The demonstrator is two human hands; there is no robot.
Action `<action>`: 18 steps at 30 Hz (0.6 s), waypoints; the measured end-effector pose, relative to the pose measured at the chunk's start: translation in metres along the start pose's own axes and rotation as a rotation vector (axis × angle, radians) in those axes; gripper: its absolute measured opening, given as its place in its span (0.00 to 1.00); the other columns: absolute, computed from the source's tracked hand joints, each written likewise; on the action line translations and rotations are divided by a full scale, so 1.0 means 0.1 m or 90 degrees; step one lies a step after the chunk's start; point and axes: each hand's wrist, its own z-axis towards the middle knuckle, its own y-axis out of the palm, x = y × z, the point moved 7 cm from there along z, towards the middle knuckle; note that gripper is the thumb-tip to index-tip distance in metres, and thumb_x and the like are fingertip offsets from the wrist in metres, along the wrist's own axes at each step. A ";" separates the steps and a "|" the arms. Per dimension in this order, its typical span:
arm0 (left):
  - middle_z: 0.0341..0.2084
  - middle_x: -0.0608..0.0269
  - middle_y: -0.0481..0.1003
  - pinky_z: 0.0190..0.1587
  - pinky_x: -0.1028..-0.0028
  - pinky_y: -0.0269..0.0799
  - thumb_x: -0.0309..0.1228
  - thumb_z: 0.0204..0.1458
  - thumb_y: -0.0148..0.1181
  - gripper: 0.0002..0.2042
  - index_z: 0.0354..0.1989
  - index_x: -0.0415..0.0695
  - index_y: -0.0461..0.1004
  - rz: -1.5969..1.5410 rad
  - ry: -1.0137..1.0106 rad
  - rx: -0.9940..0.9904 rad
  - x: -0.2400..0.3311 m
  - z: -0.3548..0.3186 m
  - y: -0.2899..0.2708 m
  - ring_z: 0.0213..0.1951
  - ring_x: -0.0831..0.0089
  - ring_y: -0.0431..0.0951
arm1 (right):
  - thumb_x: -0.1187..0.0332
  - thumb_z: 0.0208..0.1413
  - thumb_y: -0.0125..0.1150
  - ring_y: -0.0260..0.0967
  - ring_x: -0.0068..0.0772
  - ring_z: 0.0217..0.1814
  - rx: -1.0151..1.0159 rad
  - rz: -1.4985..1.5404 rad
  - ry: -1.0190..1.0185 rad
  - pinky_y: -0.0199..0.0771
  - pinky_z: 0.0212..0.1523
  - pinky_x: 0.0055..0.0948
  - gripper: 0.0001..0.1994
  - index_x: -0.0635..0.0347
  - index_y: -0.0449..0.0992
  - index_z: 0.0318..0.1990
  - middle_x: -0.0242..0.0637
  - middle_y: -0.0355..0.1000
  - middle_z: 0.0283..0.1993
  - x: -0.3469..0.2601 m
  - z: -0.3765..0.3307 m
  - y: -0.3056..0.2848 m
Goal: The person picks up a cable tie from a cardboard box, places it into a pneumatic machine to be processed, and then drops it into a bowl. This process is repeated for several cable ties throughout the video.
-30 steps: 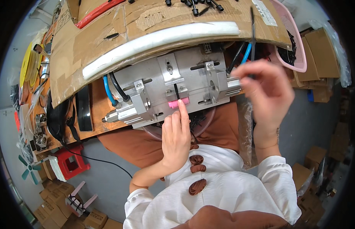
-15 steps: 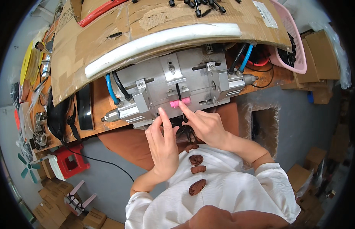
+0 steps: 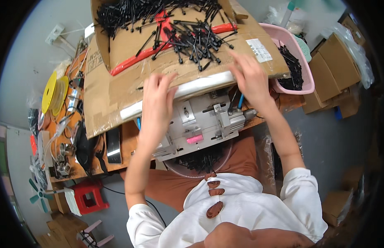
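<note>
My left hand [image 3: 157, 99] is over the front edge of the cardboard sheet [image 3: 113, 91], thumb and fingers apart with nothing seen between them. Farther right, my right hand [image 3: 252, 80] reaches over the same edge. Its fingers are spread, with the fingertips near a pile of thin black rods with thick ends [image 3: 196, 43]. A white foam strip [image 3: 204, 82] lines the cardboard edge between my hands. Below it sits a grey metal fixture [image 3: 204, 113] with a pink block [image 3: 195, 139] at its front. No black rod shows on the pink block.
Red tape [image 3: 134, 62] crosses the cardboard. A pink basket [image 3: 307, 76] at the right holds more black rods. A round tub [image 3: 183, 171] of black rods rests at my lap. On the left are a yellow spool [image 3: 51, 93] and a red stool [image 3: 90, 196].
Both hands have moved from the pink block up over the cardboard. The black rod that stood at the pink block is gone from there. The view has shifted, showing more of the rod pile.
</note>
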 end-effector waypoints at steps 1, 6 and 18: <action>0.37 0.51 0.68 0.45 0.62 0.66 0.21 0.50 0.58 0.14 0.47 0.40 0.71 -0.004 0.031 0.001 -0.07 0.22 0.06 0.42 0.54 0.69 | 0.70 0.53 0.61 0.71 0.47 0.42 -0.021 -0.023 0.030 0.72 0.42 0.38 0.18 0.58 0.71 0.52 0.42 0.72 0.39 0.17 0.18 0.10; 0.38 0.49 0.68 0.45 0.61 0.68 0.28 0.50 0.62 0.13 0.42 0.38 0.70 0.061 0.065 -0.087 -0.42 1.06 0.54 0.43 0.53 0.70 | 0.70 0.54 0.59 0.68 0.48 0.49 -0.119 -0.081 0.006 0.69 0.46 0.41 0.17 0.59 0.69 0.51 0.44 0.69 0.44 0.40 0.66 0.59; 0.33 0.59 0.67 0.39 0.69 0.69 0.27 0.47 0.65 0.10 0.37 0.41 0.72 0.027 -0.003 -0.149 -0.68 0.60 0.12 0.33 0.67 0.70 | 0.82 0.42 0.60 0.67 0.46 0.50 -0.214 0.062 -0.130 0.69 0.49 0.40 0.22 0.58 0.70 0.48 0.41 0.68 0.43 -0.06 0.78 1.13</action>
